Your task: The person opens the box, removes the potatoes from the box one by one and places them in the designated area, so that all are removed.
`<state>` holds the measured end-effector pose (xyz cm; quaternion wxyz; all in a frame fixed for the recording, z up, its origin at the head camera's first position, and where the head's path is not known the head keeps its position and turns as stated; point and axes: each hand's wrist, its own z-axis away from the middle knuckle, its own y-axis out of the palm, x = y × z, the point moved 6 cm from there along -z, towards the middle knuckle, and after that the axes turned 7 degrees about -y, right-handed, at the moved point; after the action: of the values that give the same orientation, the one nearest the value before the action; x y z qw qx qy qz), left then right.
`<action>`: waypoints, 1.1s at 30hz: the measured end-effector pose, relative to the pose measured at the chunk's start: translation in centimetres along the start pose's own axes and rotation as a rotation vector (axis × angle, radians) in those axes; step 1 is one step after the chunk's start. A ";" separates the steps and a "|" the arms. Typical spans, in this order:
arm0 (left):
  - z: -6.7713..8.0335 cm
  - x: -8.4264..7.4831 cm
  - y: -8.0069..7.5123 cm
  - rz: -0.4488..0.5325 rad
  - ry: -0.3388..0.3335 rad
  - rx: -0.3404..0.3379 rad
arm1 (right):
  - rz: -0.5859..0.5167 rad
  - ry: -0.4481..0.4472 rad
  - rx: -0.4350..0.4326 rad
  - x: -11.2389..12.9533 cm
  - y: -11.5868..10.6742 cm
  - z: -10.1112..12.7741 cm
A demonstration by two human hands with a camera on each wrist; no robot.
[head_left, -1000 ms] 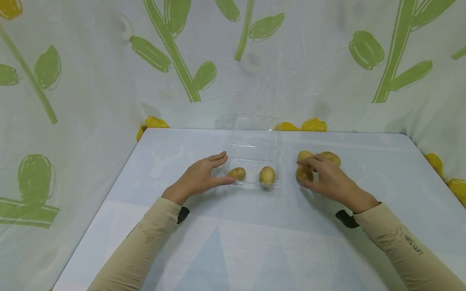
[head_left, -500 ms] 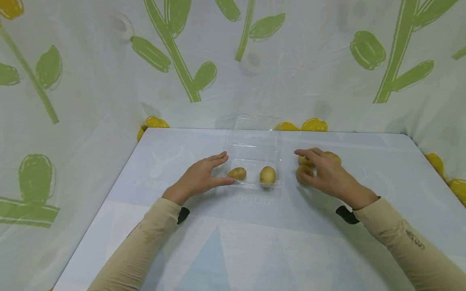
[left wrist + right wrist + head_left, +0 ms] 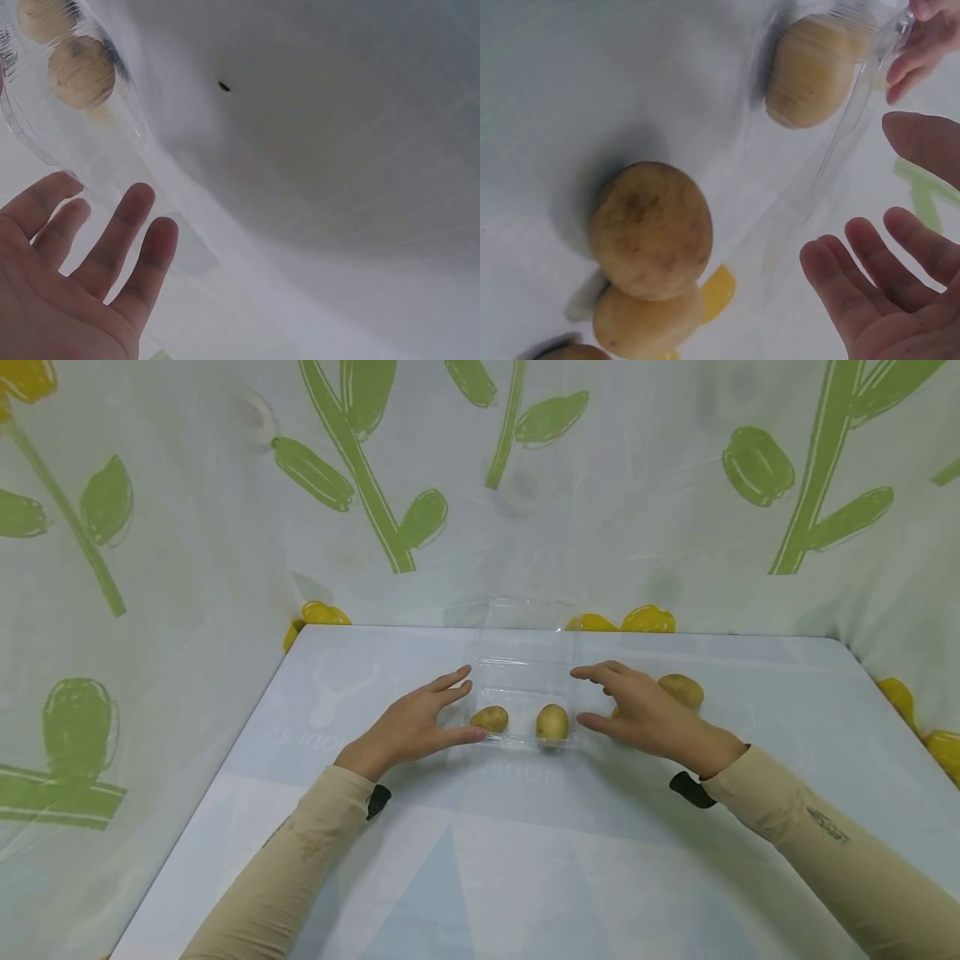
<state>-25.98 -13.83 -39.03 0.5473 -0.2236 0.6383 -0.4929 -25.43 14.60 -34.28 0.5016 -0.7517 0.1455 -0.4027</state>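
Note:
A clear plastic clamshell box (image 3: 517,662) stands on the table, lid raised at the back. Inside lie two potatoes, one at the left (image 3: 490,719) and one at the right (image 3: 552,722). My left hand (image 3: 408,727) is spread at the box's left side, thumb tip by the front left corner. At the right side my right hand (image 3: 641,710) reaches toward the box with fingers apart and nothing held, fingertips close to its edge. Behind that hand is a loose potato (image 3: 681,690); others are mostly hidden by it. The right wrist view shows a spotted potato (image 3: 651,229) touching a paler potato (image 3: 649,322).
The white table (image 3: 480,860) has pale blue triangles printed on it. A curtain (image 3: 600,527) with green stems and leaves hangs behind and along both sides. In the right wrist view, another potato (image 3: 574,352) shows at the bottom edge.
My right hand has let go of the front loose potato and moved left from the loose potatoes to the box's right side, its fingers opening. The left hand has stayed nearly still.

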 end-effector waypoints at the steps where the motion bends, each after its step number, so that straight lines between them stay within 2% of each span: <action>1: 0.0 0.0 0.0 0.002 0.011 -0.001 | 0.006 -0.008 0.006 0.2 0.1 -0.3; 7: -0.2 -0.2 -0.1 -0.006 0.036 0.005 | 0.082 -0.054 0.043 0.8 1.0 -1.3; 14: 0.0 -0.3 0.0 -0.020 0.032 -0.005 | -0.038 -0.099 0.127 1.3 1.9 -2.3; 17: 0.1 -0.4 0.1 -0.016 0.030 -0.011 | -0.056 -0.111 0.164 1.4 2.3 -2.8; 25: 0.2 -0.3 0.2 -0.005 0.019 -0.013 | 0.020 -0.044 0.314 1.1 3.6 -4.0; 33: 0.1 -0.4 0.2 -0.002 0.009 -0.017 | 0.082 -0.030 0.376 1.3 4.3 -4.8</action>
<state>-25.68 -13.49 -39.04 0.5420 -0.2269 0.6446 -0.4891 -27.42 8.77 -36.64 0.6513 -0.6441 0.0905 -0.3908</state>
